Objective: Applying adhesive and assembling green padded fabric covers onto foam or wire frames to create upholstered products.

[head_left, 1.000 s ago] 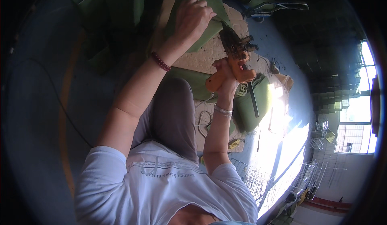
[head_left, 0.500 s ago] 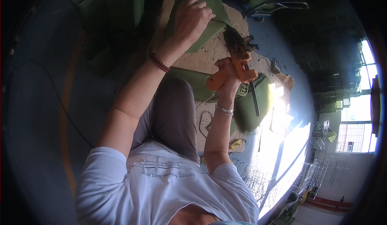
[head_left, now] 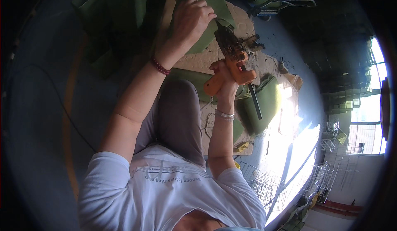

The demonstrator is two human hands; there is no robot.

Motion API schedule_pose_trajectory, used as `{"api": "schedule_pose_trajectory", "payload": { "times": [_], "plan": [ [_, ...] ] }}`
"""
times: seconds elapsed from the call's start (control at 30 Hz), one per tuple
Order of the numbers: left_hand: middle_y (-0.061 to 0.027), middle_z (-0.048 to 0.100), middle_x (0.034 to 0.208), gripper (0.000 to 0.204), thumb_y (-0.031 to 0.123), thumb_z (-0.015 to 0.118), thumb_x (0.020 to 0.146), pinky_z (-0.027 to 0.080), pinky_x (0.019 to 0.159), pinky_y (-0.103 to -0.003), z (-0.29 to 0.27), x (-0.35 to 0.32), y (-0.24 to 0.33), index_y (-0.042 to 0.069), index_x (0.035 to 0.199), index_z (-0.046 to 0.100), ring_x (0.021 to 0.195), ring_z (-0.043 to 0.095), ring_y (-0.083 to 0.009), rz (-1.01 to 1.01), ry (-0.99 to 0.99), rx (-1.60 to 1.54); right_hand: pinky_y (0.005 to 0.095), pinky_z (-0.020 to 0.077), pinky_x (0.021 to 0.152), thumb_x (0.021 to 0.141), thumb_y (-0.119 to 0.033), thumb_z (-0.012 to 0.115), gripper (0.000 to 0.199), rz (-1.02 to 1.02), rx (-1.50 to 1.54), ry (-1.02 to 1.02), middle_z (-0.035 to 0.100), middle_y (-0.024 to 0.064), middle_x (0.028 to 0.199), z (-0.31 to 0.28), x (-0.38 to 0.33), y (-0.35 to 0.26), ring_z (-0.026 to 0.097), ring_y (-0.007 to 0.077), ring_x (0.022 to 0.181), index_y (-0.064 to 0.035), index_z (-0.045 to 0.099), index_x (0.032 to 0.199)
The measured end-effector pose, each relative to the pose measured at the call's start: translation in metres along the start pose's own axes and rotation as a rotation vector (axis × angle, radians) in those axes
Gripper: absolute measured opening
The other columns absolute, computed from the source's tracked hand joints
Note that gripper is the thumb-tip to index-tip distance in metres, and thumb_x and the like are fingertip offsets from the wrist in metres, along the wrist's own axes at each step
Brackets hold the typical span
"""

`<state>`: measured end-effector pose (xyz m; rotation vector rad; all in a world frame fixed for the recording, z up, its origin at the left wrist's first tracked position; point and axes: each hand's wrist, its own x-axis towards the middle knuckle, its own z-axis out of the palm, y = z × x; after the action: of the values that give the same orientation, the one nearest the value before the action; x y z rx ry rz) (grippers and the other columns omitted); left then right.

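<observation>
Glue gun (head_left: 240, 67), clasped in right grip (head_left: 226, 80), points at green panel (head_left: 221, 3). Left grip (head_left: 192, 20), over panel: can't tell if pinching.

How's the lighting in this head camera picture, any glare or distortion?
Head view: glare whites out the sunlit floor and the window at right; green pieces at upper left sink into shadow; the yellow floor line looks curved near the fisheye rim; the right hand and orange glue gun read clearly.
</observation>
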<state>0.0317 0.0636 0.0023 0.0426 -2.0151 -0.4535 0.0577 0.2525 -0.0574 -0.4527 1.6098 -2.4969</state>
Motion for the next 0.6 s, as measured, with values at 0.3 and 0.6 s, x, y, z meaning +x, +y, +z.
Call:
{"api": "schedule_pose_trajectory", "payload": {
  "times": [0.3,0.6],
  "plan": [
    [-0.002,0.064,0.078,0.012,0.017,0.071,0.075,0.049,0.071,-0.032,-0.01,-0.006,-0.009,0.006,0.081,0.07,0.079,0.057,-0.0209,0.003,-0.064,-0.017,0.0301,0.0453,0.072,0.085,-0.007,0.06,0.021,-0.018,-0.009,-0.024,0.059,0.005,0.081,0.001,0.001,0.0,0.058,0.0158,0.075,-0.0017,0.054,0.104],
    [-0.0034,0.066,0.081,0.012,0.012,0.069,0.077,0.049,0.072,-0.033,-0.023,-0.003,-0.01,0.005,0.087,0.069,0.081,0.058,-0.022,-0.065,-0.112,-0.062,0.0286,0.0442,0.07,0.085,-0.01,0.059,0.016,0.004,-0.008,-0.039,0.059,0.0048,0.079,0.0,0.001,0.002,0.057,0.0143,0.076,-0.0016,0.056,0.099]
  ]
}}
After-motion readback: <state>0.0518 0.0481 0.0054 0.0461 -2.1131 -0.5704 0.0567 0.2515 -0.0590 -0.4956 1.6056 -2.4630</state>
